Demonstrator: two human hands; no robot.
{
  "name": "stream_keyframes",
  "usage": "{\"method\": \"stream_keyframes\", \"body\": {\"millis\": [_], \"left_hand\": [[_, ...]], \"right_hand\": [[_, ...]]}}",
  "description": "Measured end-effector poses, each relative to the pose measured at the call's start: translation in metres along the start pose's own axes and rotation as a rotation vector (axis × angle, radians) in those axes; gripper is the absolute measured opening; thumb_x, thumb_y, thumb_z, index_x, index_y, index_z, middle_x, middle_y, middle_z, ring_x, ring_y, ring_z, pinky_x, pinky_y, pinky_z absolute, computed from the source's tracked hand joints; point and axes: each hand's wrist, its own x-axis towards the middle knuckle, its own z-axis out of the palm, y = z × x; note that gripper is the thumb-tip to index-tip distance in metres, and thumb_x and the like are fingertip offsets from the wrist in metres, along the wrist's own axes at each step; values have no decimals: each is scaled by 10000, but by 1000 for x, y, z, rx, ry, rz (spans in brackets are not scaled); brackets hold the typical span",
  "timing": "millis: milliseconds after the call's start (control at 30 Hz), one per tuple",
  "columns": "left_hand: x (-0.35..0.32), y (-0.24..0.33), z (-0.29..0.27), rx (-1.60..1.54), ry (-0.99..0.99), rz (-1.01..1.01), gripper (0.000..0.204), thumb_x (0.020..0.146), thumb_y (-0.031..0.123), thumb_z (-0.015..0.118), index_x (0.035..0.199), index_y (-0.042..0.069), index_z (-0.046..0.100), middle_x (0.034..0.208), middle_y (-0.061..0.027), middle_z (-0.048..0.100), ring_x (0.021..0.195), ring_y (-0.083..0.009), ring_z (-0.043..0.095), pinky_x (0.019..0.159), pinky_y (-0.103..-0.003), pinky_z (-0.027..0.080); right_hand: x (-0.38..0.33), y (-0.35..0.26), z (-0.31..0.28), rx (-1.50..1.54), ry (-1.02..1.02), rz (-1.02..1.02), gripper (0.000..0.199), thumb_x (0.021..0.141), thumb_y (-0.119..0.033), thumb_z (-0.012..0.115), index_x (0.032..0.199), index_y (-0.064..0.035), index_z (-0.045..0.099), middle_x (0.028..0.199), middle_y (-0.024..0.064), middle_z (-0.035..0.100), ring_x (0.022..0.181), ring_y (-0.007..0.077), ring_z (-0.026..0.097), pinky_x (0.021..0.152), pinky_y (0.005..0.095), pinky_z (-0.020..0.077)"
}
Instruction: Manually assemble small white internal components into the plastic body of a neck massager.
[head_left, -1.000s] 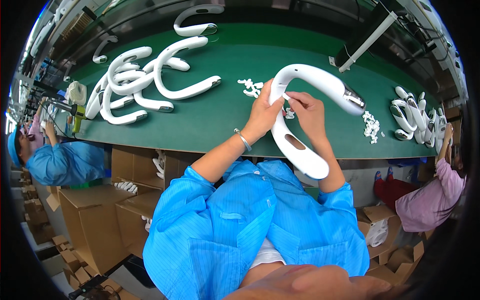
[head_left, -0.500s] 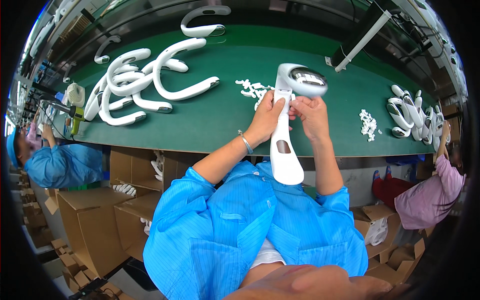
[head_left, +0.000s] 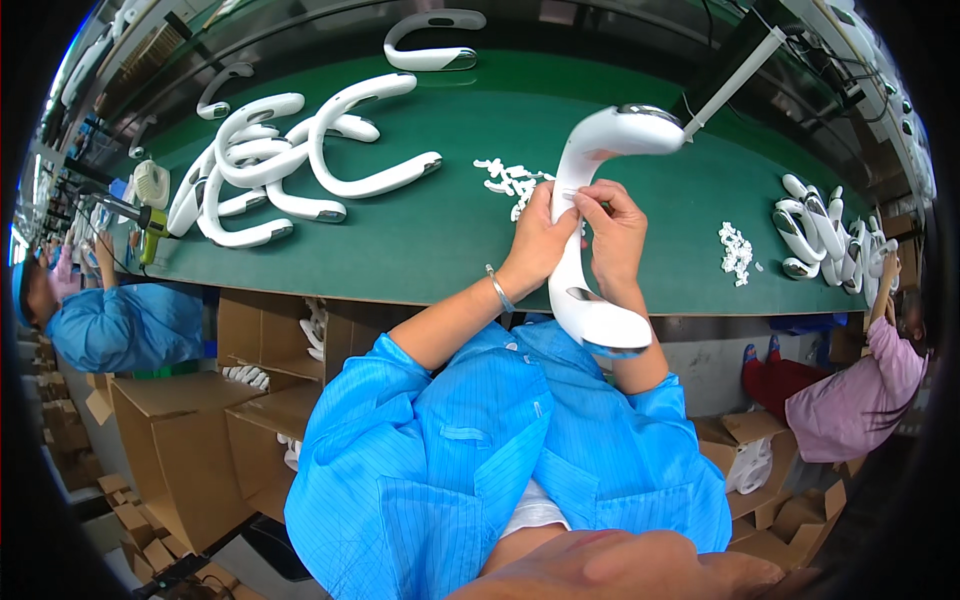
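- I see the left hand (head_left: pixel 537 240) wrapped around the middle of a curved white unit (head_left: pixel 590 145), whose lower end reaches past the near edge of the worktop (head_left: pixel 430 260).
- The right hand (head_left: pixel 615 232) is narrow, fingertips against that unit; I cannot tell if they pinch a small part.
- White pieces (head_left: pixel 511 184) lie just beyond the left hand.
- Bare green gives me room leftward, up to the heaped units (head_left: pixel 262 178), and rightward, up to a small white pile (head_left: pixel 736 253) toward the near edge.
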Motion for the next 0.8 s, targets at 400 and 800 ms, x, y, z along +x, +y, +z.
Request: {"method": "stream_keyframes", "body": {"millis": [400,800], "left_hand": [[-13,-3,2,-208,-99,105,377,963,182,405,1300,38,315,996,-83,545,685,-115,581,546,-247,494],[-12,1,7,239,-48,380,293,958,156,412,1203,-2,421,844,-80,599,589,-111,605,495,-240,494]], "right_hand": [[-4,-10,2,62,50,-5,206,763,75,613,950,-11,612,870,44,635,697,65,576,506,198,462],[1,1,-35,67,-180,-30,193,839,-51,574,1010,28,614,897,60,657,755,103,620,656,247,512]]}}
